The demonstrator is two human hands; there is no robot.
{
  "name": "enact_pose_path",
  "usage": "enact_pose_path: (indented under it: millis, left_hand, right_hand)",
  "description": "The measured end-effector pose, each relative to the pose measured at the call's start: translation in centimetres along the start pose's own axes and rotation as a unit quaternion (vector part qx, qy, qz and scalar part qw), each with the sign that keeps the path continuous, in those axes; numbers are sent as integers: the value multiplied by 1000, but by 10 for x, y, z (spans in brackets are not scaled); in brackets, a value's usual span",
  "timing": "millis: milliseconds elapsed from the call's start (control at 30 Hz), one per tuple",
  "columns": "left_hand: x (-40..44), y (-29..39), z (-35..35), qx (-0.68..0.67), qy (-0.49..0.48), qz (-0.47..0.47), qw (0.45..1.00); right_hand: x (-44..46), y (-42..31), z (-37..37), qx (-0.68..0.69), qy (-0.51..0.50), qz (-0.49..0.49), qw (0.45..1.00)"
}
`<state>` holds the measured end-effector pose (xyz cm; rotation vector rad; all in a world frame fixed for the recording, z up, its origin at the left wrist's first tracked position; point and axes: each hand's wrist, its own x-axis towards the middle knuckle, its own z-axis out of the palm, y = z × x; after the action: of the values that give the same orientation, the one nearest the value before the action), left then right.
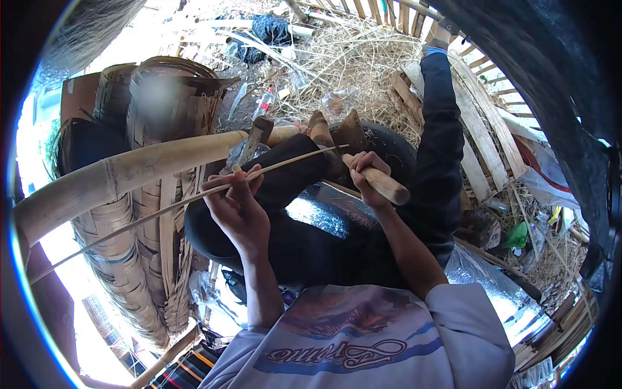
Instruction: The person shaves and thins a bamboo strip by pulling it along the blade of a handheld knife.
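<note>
My left hand [236, 207] pinches a long, thin bamboo strip [146, 220] between thumb and fingers. The strip slants from the lower left up to a thin tip above my lap. Closed around a thick, pale wooden handle is my right hand [369, 178]; it belongs to what looks like a knife [392, 190], whose dark blade is hard to make out against the dark background. The strip's tip lies close to the front end of this handle. Behind my left hand runs a thick bamboo pole [142, 170].
Rolled woven bamboo panels [113, 240] stand at the left. Straw [363, 58] and a plastic bottle [265, 102] lie on the ground ahead. Bamboo slats [476, 139] lean at the right, beside my outstretched leg [437, 129]. A shiny sheet [492, 285] lies at the lower right.
</note>
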<state>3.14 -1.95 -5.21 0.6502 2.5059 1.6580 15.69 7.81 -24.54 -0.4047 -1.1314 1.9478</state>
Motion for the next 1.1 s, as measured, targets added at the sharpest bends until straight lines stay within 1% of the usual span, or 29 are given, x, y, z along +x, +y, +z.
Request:
enact_pose_path:
  millis: [33,67,100,167,200,233,300,333,367,433,467,500,567,600,633,700,733,800,833,900,933,967,1033,1067,1100]
  left_hand:
    - [0,1,1,1,0,2,1000]
    - [0,2,2,5,3,7,1000]
    - [0,1,2,11,6,9,1000]
    - [-2,0,-2,18,2,6,1000]
    - [0,-1,0,14,0,15,1000]
    - [0,0,3,10,1,16,1000]
    - [1,2,2,32,1,8,999]
    - [1,2,2,31,3,11,999]
    - [0,-1,1,22,4,12,1000]
    - [3,-2,3,13,-1,17,1000]
    - [3,-2,4,15,-1,26,1000]
    - [-1,-1,3,20,-1,29,999]
    - [0,-1,1,21,1,20,1000]
    - [1,0,2,22,4,18,1000]
    - [1,0,2,21,6,19,1000]
    - [2,0,0,45,7,7,999]
    - [1,-1,0,43,7,10,999]
    - [0,-3,-1,19,4,16,1000]
    - [2,-4,0,21,0,16,1000]
    - [-1,-4,-1,20,0,35,999]
    - [0,-4,1,18,3,33,999]
    - [0,-2,2,15,5,20,1000]
    - [0,-1,0,14,6,10,1000]
    - [0,-2,-1,17,0,17,1000]
    - [0,-3,-1,19,-6,23,1000]
  right_hand:
    - [-1,4,-1,-27,29,20,999]
    - [3,-7,6,3,44,-8,999]
    - [8,-19,10,6,47,-6,999]
    - [12,-49,16,28,-51,-59,997]
    - [16,-50,19,50,-68,-88,992]
    - [17,-45,16,46,-71,-91,992]
    - [10,-16,9,45,-26,-25,998]
    - [7,2,0,3,-3,1,1000]
    - [4,9,-5,4,-3,-3,1000]
    - [6,13,-9,-83,53,22,995]
    - [6,8,-7,-34,65,40,997]
    - [-1,1,-4,-33,68,48,996]
    - [11,-37,15,48,-30,-60,997]
    - [14,-45,20,36,-57,-87,994]
    - [13,-43,21,32,-67,-85,994]
    - [2,-15,12,14,-16,-1,1000]
    - [0,-3,5,14,-17,-5,1000]
    - [-1,14,-7,-59,38,29,997]
    - [0,9,-5,-58,42,30,997]
    - [6,-22,0,41,33,12,999]
    - [11,-32,-1,51,-15,-25,998]
    - [12,-33,-2,51,-19,-23,998]
    - [14,-34,-2,113,-21,-19,993]
    - [12,-27,-8,113,-21,-21,993]
    - [8,-12,-20,33,-18,26,999]
